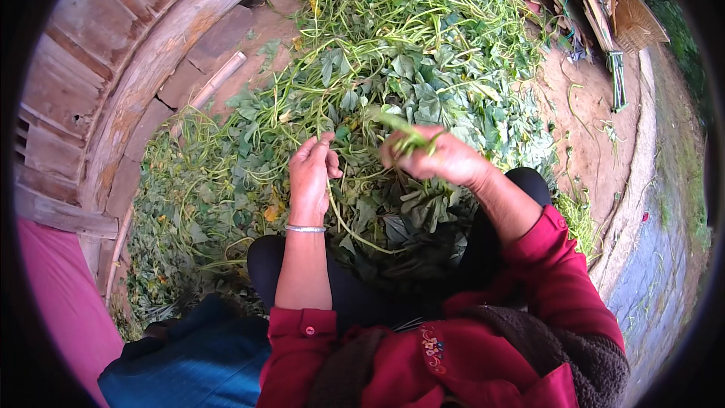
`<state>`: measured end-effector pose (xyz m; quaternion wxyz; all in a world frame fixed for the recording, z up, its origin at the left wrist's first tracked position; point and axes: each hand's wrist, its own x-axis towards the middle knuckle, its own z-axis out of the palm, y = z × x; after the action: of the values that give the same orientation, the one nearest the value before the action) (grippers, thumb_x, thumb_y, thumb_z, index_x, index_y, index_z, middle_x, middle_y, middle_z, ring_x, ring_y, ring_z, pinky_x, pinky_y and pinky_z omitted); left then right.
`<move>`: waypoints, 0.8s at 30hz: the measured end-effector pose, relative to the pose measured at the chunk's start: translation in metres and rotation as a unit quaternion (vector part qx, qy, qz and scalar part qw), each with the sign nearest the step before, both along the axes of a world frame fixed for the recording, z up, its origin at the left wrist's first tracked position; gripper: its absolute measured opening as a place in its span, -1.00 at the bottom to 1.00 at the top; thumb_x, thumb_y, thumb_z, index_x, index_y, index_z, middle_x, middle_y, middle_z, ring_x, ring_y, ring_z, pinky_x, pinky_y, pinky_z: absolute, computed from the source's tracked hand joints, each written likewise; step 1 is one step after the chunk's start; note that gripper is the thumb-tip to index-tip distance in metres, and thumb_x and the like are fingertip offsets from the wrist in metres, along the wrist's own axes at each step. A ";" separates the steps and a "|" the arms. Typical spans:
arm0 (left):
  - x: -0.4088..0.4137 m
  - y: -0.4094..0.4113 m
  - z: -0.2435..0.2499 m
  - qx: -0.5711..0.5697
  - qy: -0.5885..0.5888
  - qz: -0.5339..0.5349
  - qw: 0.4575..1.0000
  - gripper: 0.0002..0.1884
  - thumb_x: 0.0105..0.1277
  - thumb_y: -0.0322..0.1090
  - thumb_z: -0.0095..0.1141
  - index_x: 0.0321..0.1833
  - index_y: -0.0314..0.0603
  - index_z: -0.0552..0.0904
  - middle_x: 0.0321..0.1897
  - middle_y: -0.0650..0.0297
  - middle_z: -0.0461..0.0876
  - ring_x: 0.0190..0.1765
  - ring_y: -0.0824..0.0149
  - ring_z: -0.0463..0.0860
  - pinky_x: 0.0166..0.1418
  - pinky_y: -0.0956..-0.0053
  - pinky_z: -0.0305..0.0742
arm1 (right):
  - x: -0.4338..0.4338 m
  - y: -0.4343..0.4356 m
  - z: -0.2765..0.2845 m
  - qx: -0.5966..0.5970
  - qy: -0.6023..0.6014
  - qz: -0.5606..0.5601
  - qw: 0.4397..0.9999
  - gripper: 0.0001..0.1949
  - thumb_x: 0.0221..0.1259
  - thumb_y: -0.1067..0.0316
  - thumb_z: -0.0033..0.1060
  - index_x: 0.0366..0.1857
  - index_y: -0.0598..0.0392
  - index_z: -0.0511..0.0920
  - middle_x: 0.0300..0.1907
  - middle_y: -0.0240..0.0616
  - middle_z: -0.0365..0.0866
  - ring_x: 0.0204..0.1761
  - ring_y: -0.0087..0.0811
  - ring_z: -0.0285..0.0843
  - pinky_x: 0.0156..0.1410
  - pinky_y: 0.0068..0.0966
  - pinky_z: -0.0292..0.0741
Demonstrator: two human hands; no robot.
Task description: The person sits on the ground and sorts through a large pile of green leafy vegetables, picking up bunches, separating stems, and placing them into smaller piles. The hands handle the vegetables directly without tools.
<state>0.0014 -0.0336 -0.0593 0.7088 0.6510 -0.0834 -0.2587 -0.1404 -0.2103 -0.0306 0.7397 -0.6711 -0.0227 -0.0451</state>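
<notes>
My left hand is closed on a long green vine stem, which hangs below the fist and curves toward my lap. To its right, my right hand grips a small bunch of green stems; the hand and the bunch's upper end are blurred by motion. Both hands are above a broad heap of cut leafy vines, with some yellowed leaves mixed in. Darker, wilted-looking leaves lie between my knees.
A wooden plank wall and a curved-looking log beam border the left side. A pole lies near them. Woven basketry and dry stalks stand upper right. Blue fabric and pink cloth are lower left.
</notes>
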 end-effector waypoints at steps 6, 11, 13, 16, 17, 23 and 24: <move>-0.006 -0.002 0.009 0.006 -0.010 -0.035 0.999 -0.79 0.38 -0.25 -0.02 -0.23 -0.29 0.50 -0.70 0.41 0.33 -0.64 0.58 0.31 -0.52 0.62 0.39 | -0.002 -0.039 0.017 0.150 -0.037 -0.202 0.967 -0.70 0.06 0.27 0.00 -0.16 0.21 0.49 -0.32 -0.23 0.54 -0.61 -0.67 0.24 -0.57 -0.71 0.21; -0.009 -0.004 0.008 -0.013 0.015 -0.028 0.999 -0.80 0.38 -0.25 -0.02 -0.25 -0.26 0.51 -0.68 0.40 0.38 -0.63 0.57 0.33 -0.49 0.64 0.42 | -0.006 -0.054 0.015 0.149 -0.042 -0.202 0.967 -0.65 0.03 0.35 -0.01 -0.07 0.23 0.47 -0.38 -0.32 0.49 -0.57 -0.66 0.22 -0.53 -0.71 0.22; -0.012 -0.006 0.007 -0.021 0.011 -0.026 0.999 -0.81 0.38 -0.26 -0.02 -0.26 -0.25 0.51 -0.66 0.39 0.40 -0.61 0.57 0.34 -0.47 0.64 0.42 | -0.008 -0.053 0.021 0.073 -0.041 -0.205 0.975 -0.71 0.03 0.36 -0.02 -0.15 0.22 0.48 -0.35 -0.28 0.53 -0.58 -0.65 0.21 -0.53 -0.70 0.22; -0.017 -0.008 0.008 -0.029 -0.035 -0.031 0.999 -0.82 0.38 -0.27 -0.02 -0.27 -0.25 0.51 -0.63 0.38 0.43 -0.58 0.57 0.37 -0.44 0.64 0.41 | -0.004 -0.046 0.017 0.128 -0.015 -0.190 0.973 -0.88 0.01 0.38 -0.02 -0.38 0.16 0.42 -0.46 -0.13 0.59 -0.62 -0.62 0.24 -0.56 -0.68 0.20; -0.021 -0.008 0.008 -0.038 -0.052 -0.037 0.997 -0.82 0.38 -0.28 -0.02 -0.28 -0.25 0.51 -0.62 0.38 0.43 -0.57 0.56 0.37 -0.44 0.64 0.41 | -0.002 -0.045 0.015 0.140 0.000 -0.179 0.974 -0.87 0.01 0.39 -0.02 -0.37 0.17 0.42 -0.51 -0.14 0.58 -0.63 -0.60 0.26 -0.56 -0.68 0.20; -0.049 -0.014 0.008 -0.048 -0.135 -0.079 0.986 -0.87 0.37 -0.34 -0.01 -0.26 -0.26 0.52 -0.58 0.40 0.45 -0.52 0.59 0.38 -0.40 0.69 0.32 | 0.015 -0.037 -0.020 0.215 0.007 -0.159 0.963 -0.84 0.20 0.27 0.04 -0.43 0.12 0.43 -0.62 -0.38 0.37 -0.61 -0.49 0.30 -0.38 -0.52 0.38; -0.052 -0.013 0.007 -0.048 -0.154 -0.088 0.983 -0.88 0.37 -0.36 -0.01 -0.25 -0.26 0.52 -0.58 0.41 0.45 -0.52 0.60 0.38 -0.41 0.70 0.32 | 0.018 -0.029 -0.020 0.251 0.042 -0.157 0.954 -0.83 0.22 0.26 0.04 -0.44 0.11 0.43 -0.62 -0.39 0.36 -0.61 -0.50 0.29 -0.37 -0.50 0.40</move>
<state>-0.0511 -0.0467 -0.0523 0.6924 0.6383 -0.2607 -0.2124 -0.1226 -0.2390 -0.0503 0.8682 -0.4601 0.1260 -0.1366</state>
